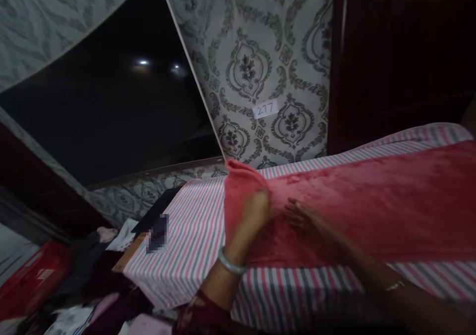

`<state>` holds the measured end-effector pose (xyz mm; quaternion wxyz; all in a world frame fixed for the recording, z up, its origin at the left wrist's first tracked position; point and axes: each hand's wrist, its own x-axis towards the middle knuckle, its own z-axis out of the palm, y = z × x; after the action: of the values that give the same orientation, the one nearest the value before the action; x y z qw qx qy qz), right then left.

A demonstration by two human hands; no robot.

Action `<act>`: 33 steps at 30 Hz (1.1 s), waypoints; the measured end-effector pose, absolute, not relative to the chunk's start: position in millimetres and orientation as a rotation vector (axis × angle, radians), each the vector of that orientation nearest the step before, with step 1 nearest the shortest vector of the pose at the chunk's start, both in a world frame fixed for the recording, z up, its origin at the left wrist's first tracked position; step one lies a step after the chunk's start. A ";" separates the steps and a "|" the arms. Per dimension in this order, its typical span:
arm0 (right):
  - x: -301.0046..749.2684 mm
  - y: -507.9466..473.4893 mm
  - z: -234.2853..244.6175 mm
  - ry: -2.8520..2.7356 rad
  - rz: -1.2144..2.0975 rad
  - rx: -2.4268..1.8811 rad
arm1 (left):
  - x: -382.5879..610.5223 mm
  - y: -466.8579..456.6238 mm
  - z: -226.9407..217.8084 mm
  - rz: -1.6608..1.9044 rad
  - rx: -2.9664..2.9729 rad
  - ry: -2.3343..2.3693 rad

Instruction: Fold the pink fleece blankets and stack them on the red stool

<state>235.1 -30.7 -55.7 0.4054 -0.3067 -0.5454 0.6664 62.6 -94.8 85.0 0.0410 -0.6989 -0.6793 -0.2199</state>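
A red plush blanket lies in a long strip on a striped cloth of pink, grey and white. Its left end is turned over, and the far corner of that flap curls up. My left hand, with a bangle at the wrist, is closed on the turned-over part; motion blurs its fingers, and the fingertips are hidden. Just right of it, my right hand is held flat with its fingers stretched out, at the surface of the blanket. Whether its palm presses down, I cannot tell.
A large dark television hangs on the patterned wall behind. A paper label reading 277 is stuck on the wallpaper. A dark red door or cabinet stands at right. Clothes and a red bag-like item are heaped at lower left.
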 end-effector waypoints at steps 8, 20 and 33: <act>247.4 -5.1 -35.8 -1.280 1.730 -0.702 | 124.3 -139.2 3.0 -0.374 -2.341 -1.859; 194.9 66.6 -11.6 -1.173 1.366 -0.875 | 124.9 -138.6 -21.1 -0.840 -2.137 -1.663; 233.5 74.4 -54.7 -1.220 1.313 -0.948 | 151.1 -128.9 -65.9 -0.983 -2.311 -1.618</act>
<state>233.5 74.4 -54.7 0.5287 -0.3969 -0.5108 0.5496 151.1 -128.9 -65.9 0.0771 -0.7712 -0.5399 -0.3282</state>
